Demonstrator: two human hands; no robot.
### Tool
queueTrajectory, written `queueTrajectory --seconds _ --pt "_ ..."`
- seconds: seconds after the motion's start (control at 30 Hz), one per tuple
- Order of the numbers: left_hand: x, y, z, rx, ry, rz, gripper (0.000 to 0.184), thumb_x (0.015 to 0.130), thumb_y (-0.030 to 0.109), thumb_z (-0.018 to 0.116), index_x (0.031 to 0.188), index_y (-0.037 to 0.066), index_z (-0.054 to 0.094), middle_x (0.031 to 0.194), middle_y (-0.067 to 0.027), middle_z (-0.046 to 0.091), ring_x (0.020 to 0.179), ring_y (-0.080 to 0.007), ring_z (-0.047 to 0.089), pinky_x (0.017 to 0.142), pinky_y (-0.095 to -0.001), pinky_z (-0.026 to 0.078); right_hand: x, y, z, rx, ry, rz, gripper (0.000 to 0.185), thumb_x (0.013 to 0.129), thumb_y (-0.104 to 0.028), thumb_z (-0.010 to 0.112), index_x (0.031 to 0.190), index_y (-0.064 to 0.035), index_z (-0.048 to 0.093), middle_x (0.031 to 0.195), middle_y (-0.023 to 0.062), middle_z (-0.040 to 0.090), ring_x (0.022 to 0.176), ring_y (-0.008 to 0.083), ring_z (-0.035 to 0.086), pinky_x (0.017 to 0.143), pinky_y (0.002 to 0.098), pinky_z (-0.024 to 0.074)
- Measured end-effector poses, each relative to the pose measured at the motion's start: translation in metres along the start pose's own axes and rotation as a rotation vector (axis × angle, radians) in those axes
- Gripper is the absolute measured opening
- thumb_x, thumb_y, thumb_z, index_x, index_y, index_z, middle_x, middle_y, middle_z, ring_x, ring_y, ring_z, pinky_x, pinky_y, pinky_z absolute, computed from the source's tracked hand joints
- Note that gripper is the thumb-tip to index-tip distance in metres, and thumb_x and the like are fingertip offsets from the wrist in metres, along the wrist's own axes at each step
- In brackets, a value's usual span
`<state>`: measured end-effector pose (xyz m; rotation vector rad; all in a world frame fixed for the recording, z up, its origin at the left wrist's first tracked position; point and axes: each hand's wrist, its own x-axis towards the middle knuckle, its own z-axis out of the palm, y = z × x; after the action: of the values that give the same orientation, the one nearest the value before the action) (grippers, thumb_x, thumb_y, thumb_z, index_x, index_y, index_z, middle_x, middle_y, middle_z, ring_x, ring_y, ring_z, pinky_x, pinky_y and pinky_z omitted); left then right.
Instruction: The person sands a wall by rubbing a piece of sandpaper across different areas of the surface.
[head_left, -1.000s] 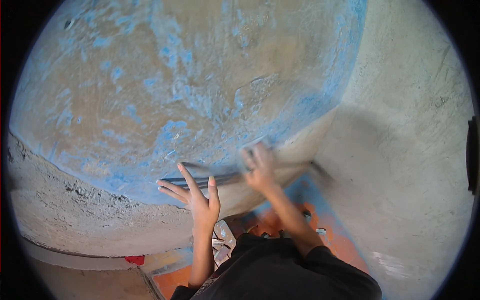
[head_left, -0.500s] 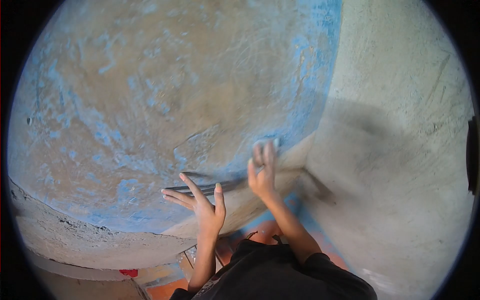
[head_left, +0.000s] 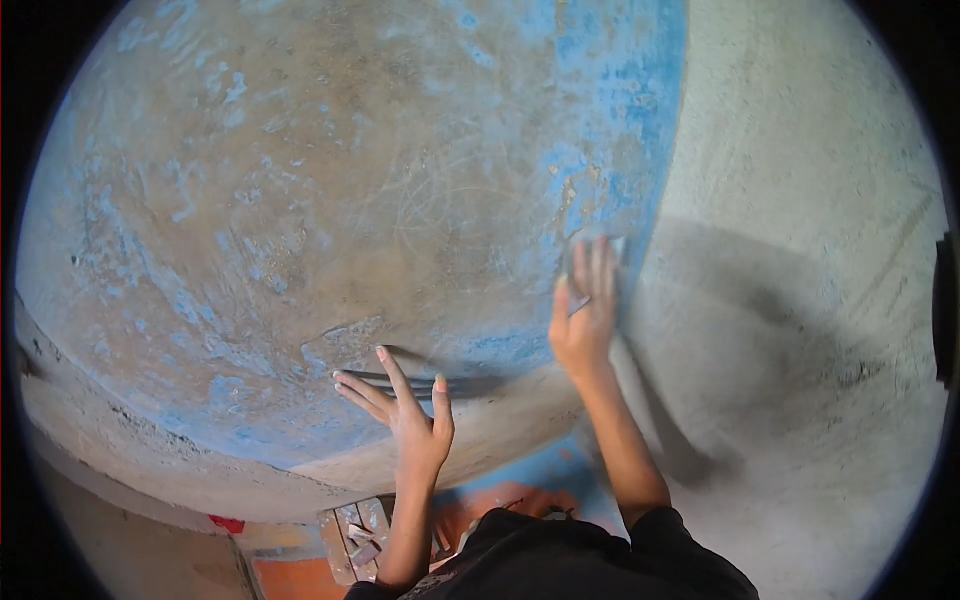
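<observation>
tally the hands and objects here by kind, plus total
Bare hands: 2, left hand and right hand
Thin greyish pad under the right fingers: 1
Small red item: 1
Slatted wooden surface: 1
Total: 5, leaving out small pieces on the slats, too unclear to count

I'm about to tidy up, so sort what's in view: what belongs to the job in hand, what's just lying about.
In use:
- blue-patched wall
- flat pad, blurred, under right hand

Apparently lying about:
- slatted wooden surface
- small pieces on it, unclear
- red item, lower left
</observation>
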<state>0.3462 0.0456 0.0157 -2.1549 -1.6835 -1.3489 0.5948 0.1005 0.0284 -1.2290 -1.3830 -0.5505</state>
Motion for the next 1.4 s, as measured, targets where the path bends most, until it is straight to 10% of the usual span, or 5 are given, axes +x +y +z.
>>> queueTrajectory --seconds 0.6,0.77,0.9,1.13,1.4 --pt "0.000 -0.001 -0.021 -0.056 0.063 -0.139 0.065 0.096 0.032 0.059 0.155 0.017 0.036 0.162 -0.0291 0.002 0.146 -0.0555 -0.004 0.111 -0.0699 0.004 0.066 -0.082 0.009 0.009 -0.411 -0.556 0.082 0.077 -0.026 0.067 0.152 -0.0118 0.038 0.159 0.0251 0.026 0.145 0.0487 0.022 0.117 0.0624 0.0166" --pt "0.008 -0.046 -0.057 0.042 0.129 -0.131 0.065 0.097 0.030 0.058 0.155 0.017 0.033 0.164 -0.0251 0.002 0.148 -0.0513 -0.005 0.112 -0.0680 0.003 0.119 -0.102 0.019 0.078 0.135 -0.223 0.075 0.077 -0.037 0.071 0.148 -0.0374 0.045 0.159 0.0181 0.031 0.146 0.0418 0.027 0.116 0.0572 0.0231" --pt "0.013 -0.074 -0.087 0.042 0.175 -0.125 0.064 0.096 0.030 0.059 0.154 0.018 0.037 0.164 -0.0235 0.007 0.148 -0.0517 -0.002 0.112 -0.0681 0.003 0.068 -0.158 0.026 -0.105 -0.439 -0.639 0.076 0.075 -0.037 0.074 0.145 -0.0431 0.047 0.157 0.0174 0.033 0.140 0.0410 0.033 0.112 0.0565 0.0257" --pt "0.006 -0.146 -0.158 0.005 0.229 -0.191 0.062 0.096 0.031 0.059 0.153 0.018 0.039 0.163 -0.0251 0.010 0.147 -0.0529 0.001 0.112 -0.0686 0.006 0.109 -0.238 0.045 -0.074 0.102 -0.442 0.071 0.077 -0.031 0.074 0.144 -0.0320 0.051 0.157 0.0151 0.032 0.127 0.0398 0.032 0.104 0.0527 0.0308" --pt "-0.008 -0.214 -0.209 -0.019 0.205 -0.209 0.062 0.098 0.032 0.055 0.155 0.016 0.034 0.164 -0.0241 0.006 0.149 -0.0499 -0.001 0.114 -0.0660 0.005 0.057 -0.351 0.092 -0.135 -0.142 -0.784 0.074 0.076 -0.016 0.069 0.147 -0.0277 0.049 0.153 0.0010 0.042 0.126 0.0263 0.035 0.100 0.0434 0.0286"
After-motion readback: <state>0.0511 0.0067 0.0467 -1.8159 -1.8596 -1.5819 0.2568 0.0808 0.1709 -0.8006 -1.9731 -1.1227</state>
